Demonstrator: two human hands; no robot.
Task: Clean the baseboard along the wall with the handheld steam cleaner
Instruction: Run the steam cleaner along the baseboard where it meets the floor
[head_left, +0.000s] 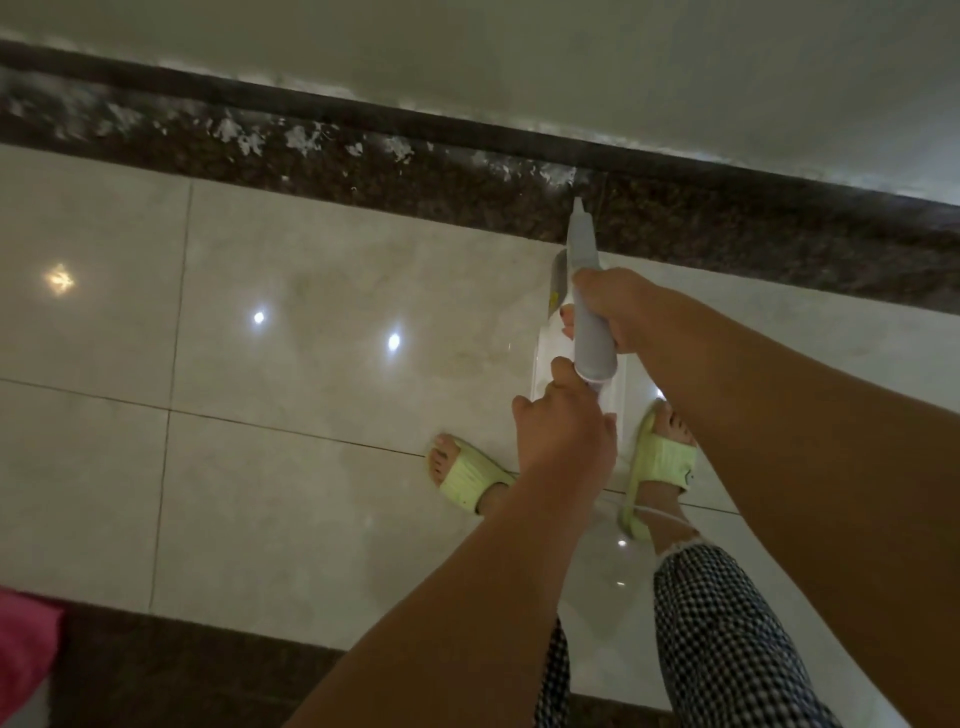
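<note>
1. The wall (519, 62) fills the space beyond both hands.
2. The pale tiled floor (260, 312) spreads below and left of the hands.
3. The dark speckled baseboard (363, 156), blotched white, runs just ahead of the hands.
4. The steam cleaner (589, 312) sits between the hands, its nozzle (577, 208) pointing at the baseboard; contact cannot be told.
5. The right hand (618, 306) grips the grey handle.
6. The left hand (563, 431), close behind, curls round the cleaner's rear end.
7. Green slippers (657, 462) stand beneath the hands.
</note>
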